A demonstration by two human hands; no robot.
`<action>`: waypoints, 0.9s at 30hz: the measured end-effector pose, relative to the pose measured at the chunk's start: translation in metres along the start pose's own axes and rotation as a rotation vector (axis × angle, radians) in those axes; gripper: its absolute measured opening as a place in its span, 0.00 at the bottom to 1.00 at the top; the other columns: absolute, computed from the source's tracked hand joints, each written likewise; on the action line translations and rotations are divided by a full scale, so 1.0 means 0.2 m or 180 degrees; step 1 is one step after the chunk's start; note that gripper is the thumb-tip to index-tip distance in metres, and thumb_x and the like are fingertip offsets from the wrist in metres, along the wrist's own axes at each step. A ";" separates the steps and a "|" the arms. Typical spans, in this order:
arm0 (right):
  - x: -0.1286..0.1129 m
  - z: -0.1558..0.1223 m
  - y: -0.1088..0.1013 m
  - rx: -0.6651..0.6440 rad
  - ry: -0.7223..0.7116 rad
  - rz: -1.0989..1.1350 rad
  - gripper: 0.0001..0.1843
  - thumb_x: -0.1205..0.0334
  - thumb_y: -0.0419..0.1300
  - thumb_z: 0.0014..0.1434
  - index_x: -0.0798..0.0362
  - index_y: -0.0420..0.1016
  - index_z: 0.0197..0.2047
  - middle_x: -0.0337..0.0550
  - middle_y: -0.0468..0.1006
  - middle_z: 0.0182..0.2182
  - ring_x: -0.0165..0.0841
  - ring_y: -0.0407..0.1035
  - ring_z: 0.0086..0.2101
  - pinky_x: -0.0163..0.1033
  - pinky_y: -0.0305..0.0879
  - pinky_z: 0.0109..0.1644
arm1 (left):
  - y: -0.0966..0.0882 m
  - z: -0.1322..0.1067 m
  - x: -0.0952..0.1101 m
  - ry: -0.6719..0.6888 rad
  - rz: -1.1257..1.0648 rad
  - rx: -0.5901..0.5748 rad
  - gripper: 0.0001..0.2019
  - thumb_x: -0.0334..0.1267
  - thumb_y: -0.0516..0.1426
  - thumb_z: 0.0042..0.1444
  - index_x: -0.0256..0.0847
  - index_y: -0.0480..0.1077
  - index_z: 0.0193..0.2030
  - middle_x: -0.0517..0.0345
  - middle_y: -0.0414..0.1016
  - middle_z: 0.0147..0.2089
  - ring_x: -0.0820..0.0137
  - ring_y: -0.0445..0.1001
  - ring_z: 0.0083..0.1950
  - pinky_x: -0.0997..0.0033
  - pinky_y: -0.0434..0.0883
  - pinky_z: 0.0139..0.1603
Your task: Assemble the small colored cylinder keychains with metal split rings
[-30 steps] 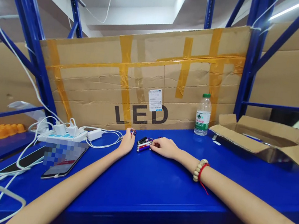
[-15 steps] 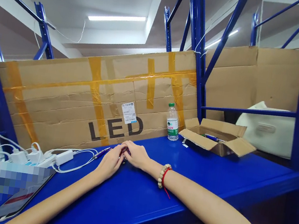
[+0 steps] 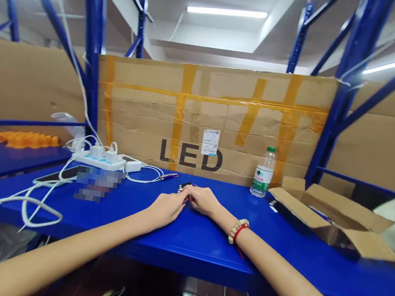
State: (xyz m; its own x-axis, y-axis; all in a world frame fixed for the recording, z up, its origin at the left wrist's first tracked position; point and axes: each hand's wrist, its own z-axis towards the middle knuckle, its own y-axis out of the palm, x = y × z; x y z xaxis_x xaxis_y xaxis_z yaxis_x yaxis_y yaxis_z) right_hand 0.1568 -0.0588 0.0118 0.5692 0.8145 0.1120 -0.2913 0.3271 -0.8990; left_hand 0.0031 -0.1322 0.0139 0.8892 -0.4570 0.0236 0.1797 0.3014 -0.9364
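Note:
My two hands meet at the middle of the blue shelf [image 3: 205,243]. My left hand [image 3: 167,208] lies palm down, fingers curled against a small bundle of pen-shaped lights [image 3: 184,187]. My right hand [image 3: 202,199], with a bead bracelet [image 3: 237,229] on the wrist, is cupped over the same bundle from the right. Most of the bundle is hidden under my fingers; only a few dark and red ends show. One purple pen light [image 3: 169,176] lies apart, just left of the hands.
A taped cardboard sheet marked LED [image 3: 206,114] walls the back. A water bottle [image 3: 263,173] and an open cardboard box [image 3: 336,215] stand at the right. A power strip [image 3: 97,159], white cables [image 3: 26,201] and a phone [image 3: 63,175] lie at the left.
My hands have come together over the bundle; a second ago they were apart, one on each side of it. The camera has swung right and back again.

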 end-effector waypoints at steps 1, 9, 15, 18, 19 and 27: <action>-0.02 0.01 0.00 -0.0102 -0.0100 -0.0084 0.11 0.71 0.48 0.55 0.54 0.66 0.40 0.46 0.76 0.37 0.33 0.69 0.39 0.33 0.60 0.37 | 0.00 -0.03 0.00 -0.0100 -0.0086 -0.0035 0.14 0.36 0.43 0.59 0.43 0.53 0.53 0.52 0.72 0.45 0.63 0.72 0.45 0.68 0.67 0.41; -0.16 -0.04 -0.04 -0.0415 0.0137 -0.0471 0.13 0.64 0.46 0.61 0.55 0.64 0.47 0.52 0.74 0.43 0.35 0.70 0.39 0.34 0.62 0.38 | 0.00 -0.10 0.00 -0.0606 -0.0534 0.0017 0.13 0.40 0.45 0.59 0.43 0.54 0.50 0.52 0.73 0.42 0.62 0.72 0.45 0.67 0.66 0.41; -0.28 -0.13 -0.08 -0.0616 0.0619 -0.0719 0.16 0.62 0.42 0.62 0.53 0.65 0.48 0.49 0.73 0.44 0.37 0.69 0.40 0.37 0.61 0.38 | 0.02 -0.11 -0.04 -0.0763 -0.1042 0.0252 0.13 0.39 0.46 0.58 0.43 0.55 0.50 0.56 0.73 0.40 0.64 0.71 0.45 0.67 0.65 0.43; -0.32 -0.16 -0.09 -0.0576 0.0909 -0.0471 0.16 0.63 0.44 0.61 0.51 0.64 0.51 0.48 0.71 0.47 0.38 0.67 0.43 0.39 0.60 0.42 | 0.02 -0.14 -0.04 -0.0775 -0.0923 0.0402 0.13 0.39 0.47 0.57 0.43 0.58 0.50 0.55 0.73 0.42 0.63 0.70 0.46 0.65 0.65 0.45; -0.33 -0.17 -0.09 -0.0567 0.1065 -0.0303 0.16 0.62 0.45 0.61 0.50 0.65 0.50 0.47 0.72 0.47 0.38 0.67 0.44 0.39 0.60 0.44 | 0.02 -0.14 -0.04 -0.0797 -0.0870 0.0391 0.12 0.39 0.47 0.57 0.43 0.60 0.48 0.54 0.73 0.42 0.63 0.70 0.46 0.65 0.64 0.45; -0.25 -0.23 -0.07 -0.0004 0.2441 0.0274 0.19 0.60 0.42 0.60 0.49 0.69 0.48 0.44 0.75 0.41 0.36 0.68 0.42 0.38 0.62 0.41 | -0.01 -0.17 -0.04 -0.0907 -0.0970 0.0494 0.12 0.43 0.49 0.56 0.45 0.69 0.43 0.57 0.73 0.43 0.66 0.69 0.46 0.70 0.64 0.45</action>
State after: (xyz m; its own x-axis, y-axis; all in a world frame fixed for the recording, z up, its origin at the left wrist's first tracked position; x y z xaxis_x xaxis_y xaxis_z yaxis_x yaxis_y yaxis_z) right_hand 0.1691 -0.1262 -0.0001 0.9183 0.2772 -0.2828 -0.3581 0.2767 -0.8917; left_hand -0.0193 -0.1570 0.0035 0.8623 -0.3020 0.4064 0.4934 0.3206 -0.8086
